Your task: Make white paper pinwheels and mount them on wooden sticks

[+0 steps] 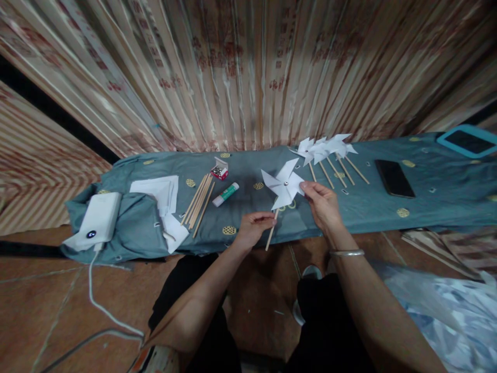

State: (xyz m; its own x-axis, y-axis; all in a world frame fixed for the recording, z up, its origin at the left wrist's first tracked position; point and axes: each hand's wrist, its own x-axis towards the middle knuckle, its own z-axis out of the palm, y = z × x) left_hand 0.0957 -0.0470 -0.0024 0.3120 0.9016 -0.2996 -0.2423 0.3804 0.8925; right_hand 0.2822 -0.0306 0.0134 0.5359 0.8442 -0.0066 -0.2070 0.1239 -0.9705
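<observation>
A white paper pinwheel [285, 192] with a metal pin at its centre is held up in front of me over the cloth. My left hand [256, 225] pinches its wooden stick [271, 233] below the blades. With thumb and fingers my right hand [320, 202] grips the tip of the right blade. Beyond them, several more paper pinwheels [324, 149] lie overlapping, their sticks pointing towards me. Left of my hands are a glue stick [225, 195], a bundle of wooden sticks [199, 203] and a small open box of pins [220, 170].
Folded white paper sheets [169, 191] and a white power bank [99, 217] with a cable lie to the left on the green cloth [240, 243]. Off to the right are a dark phone [394, 178] and a blue-framed tablet [468, 141]. A pleated curtain [248, 77] hangs behind.
</observation>
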